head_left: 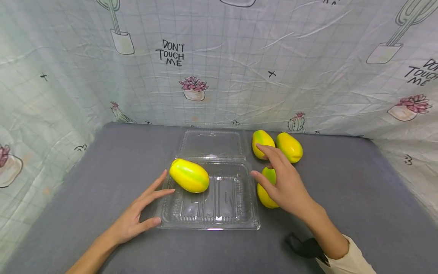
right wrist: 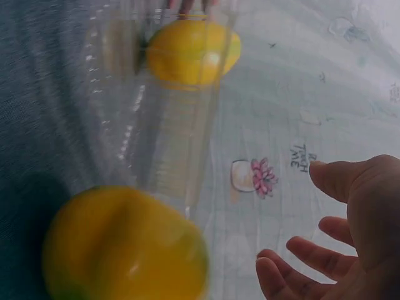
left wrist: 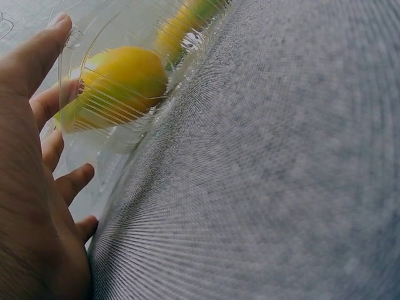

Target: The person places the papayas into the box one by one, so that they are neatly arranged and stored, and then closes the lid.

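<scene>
While left hand (head_left: 137,217) lies spread against the clear clamshell tray (head_left: 219,222), holding nothing, one papaya (head_left: 189,175) sits inside. Right hand (head_left: 285,182) hovers spread and empty over a papaya (head_left: 265,190) beside the tray.

One mango (head_left: 189,175) in the open clamshell (head_left: 219,224) (three others right of it) (head_left: 267,189)

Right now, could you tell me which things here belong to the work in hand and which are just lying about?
In hand:
- clear plastic clamshell box, steadied by the left hand
- yellow-green fruit in the box
- three fruits beside the box, under the open right hand

Lying about:
- black strap
- cactus-print cloth
- grey table cover
</scene>
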The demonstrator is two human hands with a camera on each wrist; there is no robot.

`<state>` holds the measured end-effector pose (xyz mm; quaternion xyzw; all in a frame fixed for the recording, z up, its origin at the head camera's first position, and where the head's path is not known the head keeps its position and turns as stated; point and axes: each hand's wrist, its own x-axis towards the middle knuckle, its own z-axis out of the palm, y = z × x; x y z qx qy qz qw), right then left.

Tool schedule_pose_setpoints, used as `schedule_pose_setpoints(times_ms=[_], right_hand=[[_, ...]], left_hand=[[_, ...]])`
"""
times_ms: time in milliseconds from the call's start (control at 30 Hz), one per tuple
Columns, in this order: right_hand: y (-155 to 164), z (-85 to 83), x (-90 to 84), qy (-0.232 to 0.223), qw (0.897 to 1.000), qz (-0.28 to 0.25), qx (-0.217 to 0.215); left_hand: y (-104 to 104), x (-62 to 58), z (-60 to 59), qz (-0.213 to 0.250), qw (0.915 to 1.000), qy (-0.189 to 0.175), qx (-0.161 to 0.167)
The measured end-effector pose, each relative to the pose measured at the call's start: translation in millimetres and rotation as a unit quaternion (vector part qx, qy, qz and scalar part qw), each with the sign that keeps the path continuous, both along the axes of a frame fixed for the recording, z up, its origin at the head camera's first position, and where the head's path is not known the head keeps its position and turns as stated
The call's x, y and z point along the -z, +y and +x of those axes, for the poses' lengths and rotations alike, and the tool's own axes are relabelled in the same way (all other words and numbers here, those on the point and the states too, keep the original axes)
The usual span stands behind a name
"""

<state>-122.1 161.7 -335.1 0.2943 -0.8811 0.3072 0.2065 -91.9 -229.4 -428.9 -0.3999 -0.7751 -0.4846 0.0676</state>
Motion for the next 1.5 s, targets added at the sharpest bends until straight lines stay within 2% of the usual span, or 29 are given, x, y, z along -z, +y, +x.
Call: schedule_pose_setpoints(times_ms=[200,533,700,833,1000,1100,1267,1500], right_hand=[[11.5,1.8,10.5,-0.015,1.0,0.01,0.012],[26.5,3.8,26.5,-0.049,0.998,-0.003,0.041],[32.5,4.6,33.1,-0.081,0.995,-0.005,0.062],[35.3,5.6,35.9,-0.138,0.988,-0.006,0.071],[36.9,8.0,39.7,-0.228,0.971,-0.009,0.073],[36.3,9.1,42.6,-0.26,0.962,-0.004,0.081],[34.4,11.6,46.8,-0.292,0.952,0.0,0.086],[32.0,10.5,45.9,-0.306,0.948,0.003,0.083]], left_hand=[[-0.4,-1.9,0.1,-0.005,1.0,-0.002,-0.005],[0.0,-1.2,-0.3,-0.007,0.9999,-0.002,-0.009],[0.1,-0.1,-1.0,-0.004,1.0,-0.005,-0.006],[-0.1,-0.1,-1.6,-0.004,1.0,-0.004,-0.007],[-0.6,0.7,-2.1,-0.007,0.9999,-0.005,-0.01],[-1.0,1.3,-2.1,-0.009,0.9998,-0.01,-0.012],[-1.0,2.5,-1.3,-0.011,0.9997,-0.017,-0.013],[-1.5,1.8,-2.4,-0.009,0.9997,-0.015,-0.015]])
